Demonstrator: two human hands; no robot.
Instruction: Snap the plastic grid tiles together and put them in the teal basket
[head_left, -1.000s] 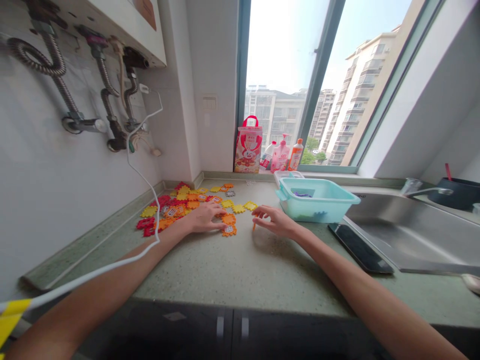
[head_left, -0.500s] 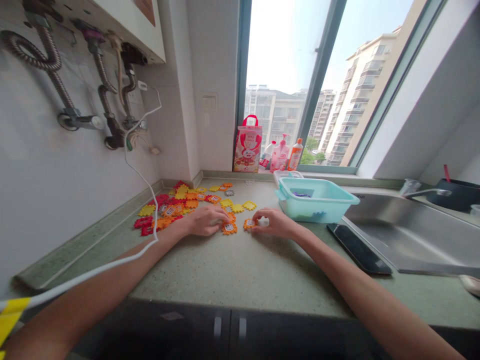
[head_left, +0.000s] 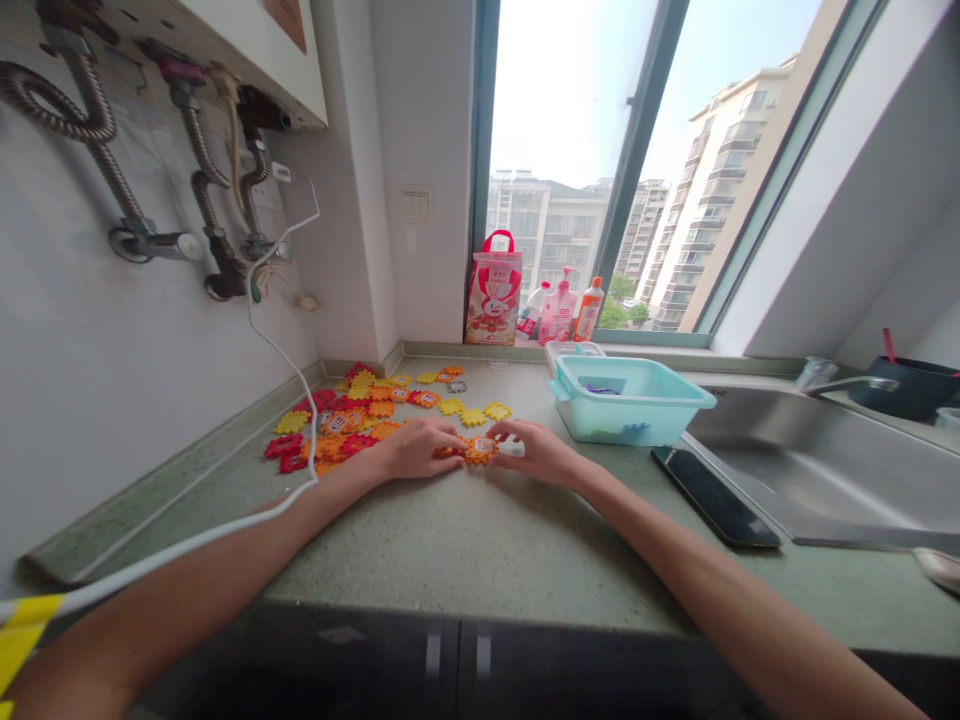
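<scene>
Both my hands meet on the speckled green counter [head_left: 480,540] over orange jagged-edged puzzle tiles [head_left: 478,451]. My left hand [head_left: 417,448] curls its fingers onto the tiles from the left. From the right, my right hand [head_left: 532,452] pinches the same orange tiles, which lie flat between the two sets of fingertips. A pile of red, orange and yellow tiles [head_left: 352,415] spreads behind my left hand toward the wall corner. Loose yellow tiles [head_left: 480,413] lie just beyond my fingers.
A teal plastic tub [head_left: 630,400] stands to the right of my hands, and a dark phone [head_left: 712,483] lies beside the steel sink [head_left: 840,470]. Bottles and a red bag [head_left: 495,295] sit on the window sill. A white cable [head_left: 285,350] hangs along the left wall.
My right hand brought a small orange tile leftward to the tile under my left hand; both hands now press together on the orange tiles.
</scene>
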